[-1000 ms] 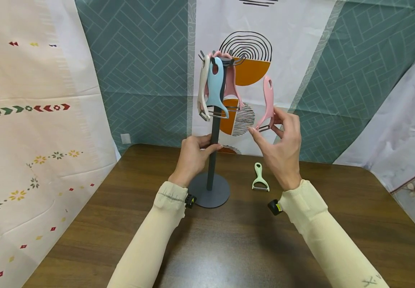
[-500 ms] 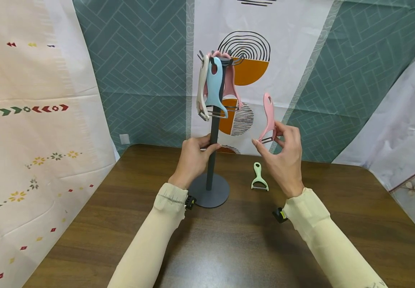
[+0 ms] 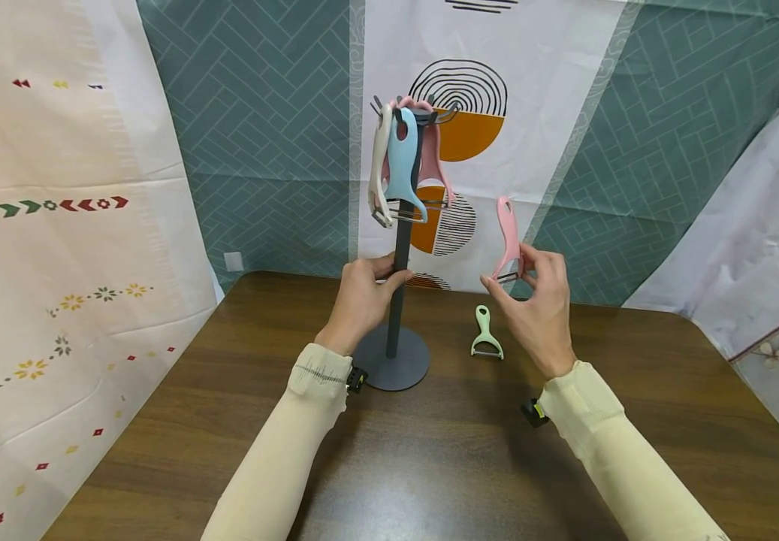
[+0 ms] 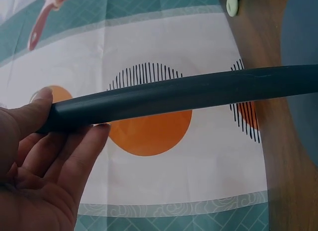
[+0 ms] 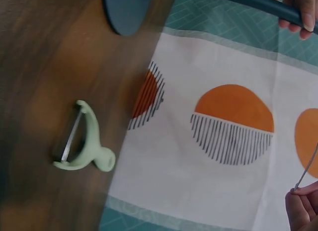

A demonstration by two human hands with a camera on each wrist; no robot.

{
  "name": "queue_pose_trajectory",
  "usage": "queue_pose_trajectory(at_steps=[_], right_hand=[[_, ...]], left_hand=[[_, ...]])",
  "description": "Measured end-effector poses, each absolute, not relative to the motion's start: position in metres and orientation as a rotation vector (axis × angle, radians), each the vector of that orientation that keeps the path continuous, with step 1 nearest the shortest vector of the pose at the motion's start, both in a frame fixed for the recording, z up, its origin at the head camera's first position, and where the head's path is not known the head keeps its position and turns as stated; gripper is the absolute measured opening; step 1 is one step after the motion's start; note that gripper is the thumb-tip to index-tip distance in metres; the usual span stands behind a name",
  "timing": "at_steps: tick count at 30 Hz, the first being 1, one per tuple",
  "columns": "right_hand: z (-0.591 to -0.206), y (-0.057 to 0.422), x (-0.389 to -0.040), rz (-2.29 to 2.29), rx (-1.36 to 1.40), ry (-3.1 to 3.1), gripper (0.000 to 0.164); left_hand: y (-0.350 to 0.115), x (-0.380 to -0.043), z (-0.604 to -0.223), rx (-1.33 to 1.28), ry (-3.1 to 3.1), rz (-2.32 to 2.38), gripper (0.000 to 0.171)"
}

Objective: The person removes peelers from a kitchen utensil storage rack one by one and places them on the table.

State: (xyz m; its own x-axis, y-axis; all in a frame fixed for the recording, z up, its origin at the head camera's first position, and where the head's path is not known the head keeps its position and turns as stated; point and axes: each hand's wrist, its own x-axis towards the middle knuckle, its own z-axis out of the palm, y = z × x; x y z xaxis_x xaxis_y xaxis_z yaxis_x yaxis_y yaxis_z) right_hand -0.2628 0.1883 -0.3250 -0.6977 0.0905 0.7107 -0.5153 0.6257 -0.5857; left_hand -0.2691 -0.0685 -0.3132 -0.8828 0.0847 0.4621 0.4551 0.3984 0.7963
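My left hand [image 3: 362,300] pinches the dark grey pole [image 3: 400,304] of an upright hook stand between thumb and fingers. To its right, my right hand [image 3: 541,315] holds a pink peeler [image 3: 508,231] by its blade end, handle pointing up, in the air apart from the stand. A light blue peeler [image 3: 403,161], a white peeler [image 3: 379,161] and pink peelers [image 3: 433,154] hang from the stand's top hooks, partly overlapping. On the table below my right hand lies a light green peeler [image 3: 484,330]. At the right wrist view's edge, only part of my right hand [image 5: 303,208] shows.
The stand's round base [image 3: 406,372] sits on a brown wooden table [image 3: 389,466]. A patterned cloth [image 3: 261,150] hangs behind the table's far edge, and a cream cloth [image 3: 78,263] hangs at the left. Some hooks [image 3: 450,114] on the stand's right carry no peeler.
My right hand has come down and slightly to the right with the pink peeler. My left hand and the stand have stayed in place.
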Motion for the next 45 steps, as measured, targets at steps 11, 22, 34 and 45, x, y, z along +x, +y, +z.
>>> queue_pose_trajectory(at_steps=[11, 22, 34, 45], right_hand=[[-0.347, 0.2, -0.264, 1.058, 0.291, -2.204, 0.063], [-0.359, 0.217, -0.268, 0.948, 0.204, -2.314, 0.057], [-0.369, 0.226, -0.272, 0.896, 0.142, -2.386, 0.055], [-0.377, 0.23, -0.271, 0.848, 0.029, -2.499, 0.054]], left_hand=[[-0.068, -0.269, -0.311, -0.456, -2.337, -1.486, 0.035], [-0.068, -0.269, -0.31, -0.455, -2.331, -1.52, 0.038], [-0.068, -0.27, -0.309, -0.44, -2.345, -1.509, 0.039], [-0.07, -0.269, -0.31, -0.421, -2.397, -1.505, 0.044]])
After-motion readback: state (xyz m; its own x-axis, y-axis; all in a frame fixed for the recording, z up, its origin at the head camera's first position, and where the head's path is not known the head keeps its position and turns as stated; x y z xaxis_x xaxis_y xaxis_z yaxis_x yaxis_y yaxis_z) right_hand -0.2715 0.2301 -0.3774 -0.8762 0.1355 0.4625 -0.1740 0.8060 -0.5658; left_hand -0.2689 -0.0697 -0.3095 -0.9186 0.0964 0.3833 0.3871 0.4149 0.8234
